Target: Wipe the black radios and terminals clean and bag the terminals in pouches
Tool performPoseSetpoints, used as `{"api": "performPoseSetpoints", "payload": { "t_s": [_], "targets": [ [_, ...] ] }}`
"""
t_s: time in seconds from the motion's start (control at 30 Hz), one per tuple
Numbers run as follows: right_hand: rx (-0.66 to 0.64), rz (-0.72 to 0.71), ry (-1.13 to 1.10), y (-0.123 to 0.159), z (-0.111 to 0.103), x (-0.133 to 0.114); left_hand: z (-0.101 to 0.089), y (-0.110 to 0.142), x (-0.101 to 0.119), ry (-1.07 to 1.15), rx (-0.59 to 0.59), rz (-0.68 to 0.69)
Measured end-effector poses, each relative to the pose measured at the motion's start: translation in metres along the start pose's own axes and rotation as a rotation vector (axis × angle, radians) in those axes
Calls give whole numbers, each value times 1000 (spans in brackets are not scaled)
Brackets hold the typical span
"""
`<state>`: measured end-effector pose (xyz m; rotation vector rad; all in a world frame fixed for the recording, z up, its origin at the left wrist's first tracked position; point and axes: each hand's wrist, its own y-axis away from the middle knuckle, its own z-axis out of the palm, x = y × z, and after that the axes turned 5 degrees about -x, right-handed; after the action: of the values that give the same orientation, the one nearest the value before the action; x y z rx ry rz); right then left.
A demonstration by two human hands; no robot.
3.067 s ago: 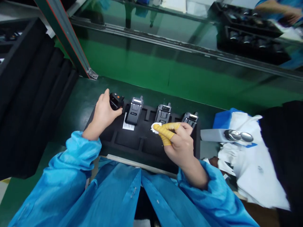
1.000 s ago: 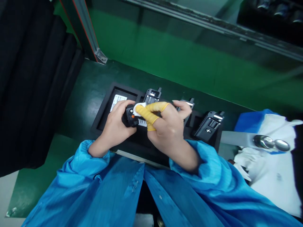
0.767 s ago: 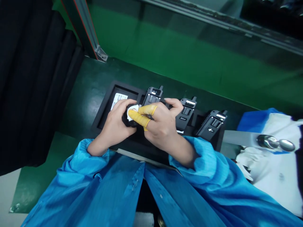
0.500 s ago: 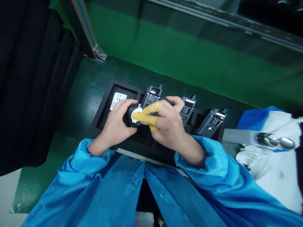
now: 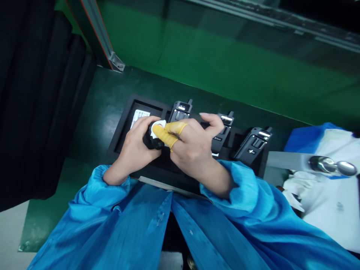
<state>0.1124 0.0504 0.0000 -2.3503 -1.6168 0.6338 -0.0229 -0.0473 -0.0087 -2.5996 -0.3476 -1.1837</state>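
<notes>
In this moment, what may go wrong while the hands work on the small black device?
The small black device, gripped in the left hand, might slip and hit the black radio beside it. The dark streak on the yellow finger cot of the right hand may be dirt that reaches the white wipe and marks the device. The right hand's bare fingers above the next radio might leave prints on it.

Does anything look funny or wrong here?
Yes, one small thing. A thin dark streak lies across the yellow finger cots on the right hand. It looks odd because the rest of the yellow is clean. It might be a hair or a smudge, but it's too small to tell.
</notes>
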Motion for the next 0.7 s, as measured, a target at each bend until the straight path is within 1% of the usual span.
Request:
{"api": "performPoseSetpoints", "payload": {
  "t_s": [0.1,0.23,0.3,0.37,0.43,0.5,0.63,0.7],
  "targets": [
    [26,55,10,9,5,0,-1,0,-1,-8,8,3],
    [113,77,-10,20,10,10,-3,1,-2,17,31,-6],
    [150,104,-3,20,9,13,-3,2,-2,35,33,-6],
    [157,147,-21,16,6,12,-4,2,-2,42,30,4],
    [139,184,-58,9,3,8,-4,1,-2,36,30,15],
    [98,193,-94,1,2,3,-5,1,-3,33,27,19],
    [-8,82,-158,-7,6,-5,-8,0,-5,47,-6,15],
    [-24,41,-176,-6,7,-7,-11,-1,-6,45,-32,25]
  ]
}}
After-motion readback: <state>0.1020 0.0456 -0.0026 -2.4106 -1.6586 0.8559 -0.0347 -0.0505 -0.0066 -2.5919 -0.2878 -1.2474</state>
